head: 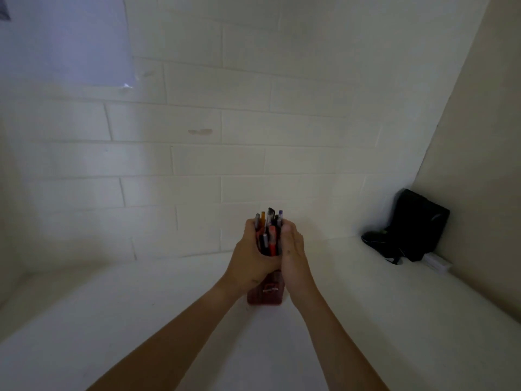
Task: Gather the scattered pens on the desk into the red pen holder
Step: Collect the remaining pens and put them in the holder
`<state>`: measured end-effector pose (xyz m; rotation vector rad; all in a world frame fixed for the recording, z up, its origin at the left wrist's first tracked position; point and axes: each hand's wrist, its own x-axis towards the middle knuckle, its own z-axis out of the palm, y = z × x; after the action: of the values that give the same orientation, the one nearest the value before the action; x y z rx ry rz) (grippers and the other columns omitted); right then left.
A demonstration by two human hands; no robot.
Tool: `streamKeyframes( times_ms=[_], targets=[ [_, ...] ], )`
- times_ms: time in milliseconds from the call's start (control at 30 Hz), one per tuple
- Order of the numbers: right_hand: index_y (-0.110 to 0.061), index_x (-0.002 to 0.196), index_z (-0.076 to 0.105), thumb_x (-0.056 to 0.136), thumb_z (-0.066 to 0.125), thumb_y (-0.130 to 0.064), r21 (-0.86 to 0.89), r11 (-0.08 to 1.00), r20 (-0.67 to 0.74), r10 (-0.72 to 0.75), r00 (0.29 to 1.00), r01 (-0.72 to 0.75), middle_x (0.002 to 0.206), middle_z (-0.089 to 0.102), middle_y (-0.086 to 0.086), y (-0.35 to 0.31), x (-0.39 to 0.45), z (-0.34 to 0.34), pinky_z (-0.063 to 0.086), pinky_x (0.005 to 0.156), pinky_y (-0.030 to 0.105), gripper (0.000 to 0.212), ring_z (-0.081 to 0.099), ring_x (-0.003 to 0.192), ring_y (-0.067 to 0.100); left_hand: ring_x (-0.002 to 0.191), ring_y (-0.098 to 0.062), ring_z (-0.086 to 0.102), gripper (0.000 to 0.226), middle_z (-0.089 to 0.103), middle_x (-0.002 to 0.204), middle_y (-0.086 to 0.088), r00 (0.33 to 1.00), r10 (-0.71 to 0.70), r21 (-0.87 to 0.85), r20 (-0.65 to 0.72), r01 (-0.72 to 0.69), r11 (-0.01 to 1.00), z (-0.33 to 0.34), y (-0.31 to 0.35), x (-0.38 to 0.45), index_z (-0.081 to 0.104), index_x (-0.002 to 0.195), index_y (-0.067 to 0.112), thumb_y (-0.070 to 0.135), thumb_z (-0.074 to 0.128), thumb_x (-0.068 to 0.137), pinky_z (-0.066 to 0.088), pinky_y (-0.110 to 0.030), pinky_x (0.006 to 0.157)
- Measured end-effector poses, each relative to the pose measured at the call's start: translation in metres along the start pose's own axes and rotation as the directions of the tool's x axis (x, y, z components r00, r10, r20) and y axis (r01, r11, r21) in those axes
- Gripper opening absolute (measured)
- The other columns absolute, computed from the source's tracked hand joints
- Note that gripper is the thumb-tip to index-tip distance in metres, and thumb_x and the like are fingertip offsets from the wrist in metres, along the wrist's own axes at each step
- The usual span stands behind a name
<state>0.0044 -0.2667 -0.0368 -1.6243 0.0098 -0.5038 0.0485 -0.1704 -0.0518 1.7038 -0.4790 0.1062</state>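
A red pen holder (267, 294) stands on the white desk (141, 320), mid-frame near the back wall. A bundle of pens (269, 235) sticks up out of it, with black, red, orange and purple ends showing. My left hand (251, 258) wraps around the bundle from the left. On the right side my right hand (293, 255) presses against the same pens. Both hands cover the holder's upper part, so its rim is hidden. Only its lower front face shows between my wrists.
A black bag (411, 224) leans in the back right corner of the desk, with a small white box (437, 263) beside it. A white brick wall runs behind the desk, and a sheet of paper (70, 38) hangs on it at upper left.
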Motion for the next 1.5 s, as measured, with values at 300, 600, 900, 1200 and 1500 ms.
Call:
streamKeyframes(
  times_ms=[300,600,900,1200,1500],
  targets=[
    [-0.047,0.114,0.063,0.103,0.028,-0.053,-0.101,0.991,-0.066,0.076,0.995,-0.082,0.106,0.073,-0.016,0.011,0.007,0.006,0.052,0.09,0.028,0.037,0.067,0.101,0.0,0.08,-0.008,0.071,0.055,0.073,0.089,0.006,0.993,-0.05,-0.018,-0.105,0.048,0.999,0.002,-0.008,0.01,0.056,0.101,0.027,0.013,0.087,0.058,0.058,-0.026,0.07],
    [-0.05,0.135,0.05,0.1,0.03,-0.06,-0.054,0.991,0.018,0.125,0.992,-0.124,0.13,0.063,-0.017,-0.005,-0.004,0.001,0.048,0.101,0.029,0.041,0.061,0.119,0.003,0.098,-0.011,0.07,0.088,0.068,0.107,0.003,0.997,-0.045,-0.049,0.059,0.048,0.998,-0.01,0.003,0.005,0.038,0.125,0.026,0.017,0.092,0.056,0.059,-0.042,0.088],
    [-0.045,0.151,0.026,0.099,0.034,-0.058,-0.107,0.984,-0.035,0.142,0.989,-0.145,0.151,0.046,-0.006,-0.019,-0.022,0.006,0.038,0.114,0.043,0.055,0.047,0.136,0.017,0.099,-0.019,0.07,0.107,0.065,0.107,-0.001,0.999,-0.032,-0.03,0.02,0.033,0.999,-0.012,0.02,-0.014,0.018,0.146,0.022,0.004,0.086,0.066,0.058,-0.042,0.091],
    [-0.044,0.155,0.0,0.103,0.031,-0.051,-0.197,0.956,-0.026,0.214,0.976,-0.215,0.159,0.036,-0.004,-0.027,-0.043,0.009,0.039,0.099,0.029,0.061,0.046,0.138,0.026,0.088,-0.002,0.066,0.096,0.063,0.1,0.013,0.992,-0.101,0.034,-0.077,0.104,0.994,-0.004,0.021,-0.024,0.014,0.147,0.012,0.012,0.081,0.079,0.05,-0.013,0.075],
    [-0.028,0.159,0.002,0.102,0.028,-0.055,-0.195,0.939,0.011,0.29,0.957,-0.282,0.162,0.029,0.005,-0.054,-0.057,-0.004,0.031,0.111,0.033,0.068,0.033,0.146,0.025,0.141,-0.034,0.034,0.108,0.024,0.155,-0.02,0.966,-0.13,0.226,-0.223,0.181,0.957,0.003,0.052,-0.044,0.003,0.157,0.011,0.035,0.076,0.081,0.035,-0.042,0.113]
  ],
)
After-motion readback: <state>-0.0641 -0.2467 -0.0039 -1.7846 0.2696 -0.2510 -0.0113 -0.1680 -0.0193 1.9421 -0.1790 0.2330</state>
